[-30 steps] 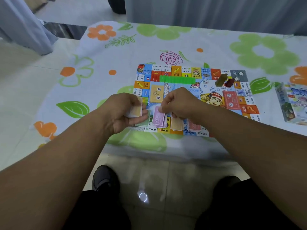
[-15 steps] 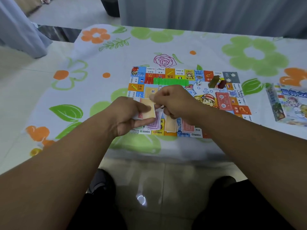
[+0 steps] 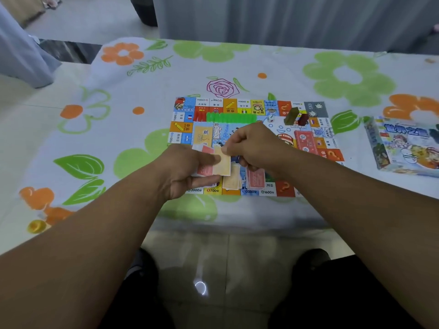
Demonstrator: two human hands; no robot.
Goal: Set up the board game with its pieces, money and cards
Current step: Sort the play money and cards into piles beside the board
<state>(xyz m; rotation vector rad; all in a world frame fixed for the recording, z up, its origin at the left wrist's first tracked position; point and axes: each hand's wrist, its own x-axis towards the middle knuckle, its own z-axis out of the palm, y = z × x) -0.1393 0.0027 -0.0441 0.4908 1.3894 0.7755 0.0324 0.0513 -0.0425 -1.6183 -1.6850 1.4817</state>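
Prices printed along the near edge of the colourful rectangular paper game board (image 3: 181,127) read 2000, 700, 2000 and 1600. "DA XIONG" arcs over a cartoon figure near its middle, and the far-edge squares are printed upside down. The board lies flat on the flower-printed cloth surface (image 3: 118,129), long axis left to right.

The left hand (image 3: 187,170) grips a small fan of pink and cream paper money (image 3: 205,170) over the board's near left part, thumb on top, the notes' long axis pointing away from the person. The right hand (image 3: 255,148) pinches the far end of the top cream note (image 3: 223,166).

Just right of them, a cream money pile (image 3: 231,181) and a red money pile (image 3: 255,179) lie side by side on the board. A bright green strip (image 3: 231,118), a white die (image 3: 270,119), an olive block (image 3: 291,115) and a dark red block (image 3: 303,119) sit near the far edge. An illustrated game box (image 3: 403,148) lies well to the right.
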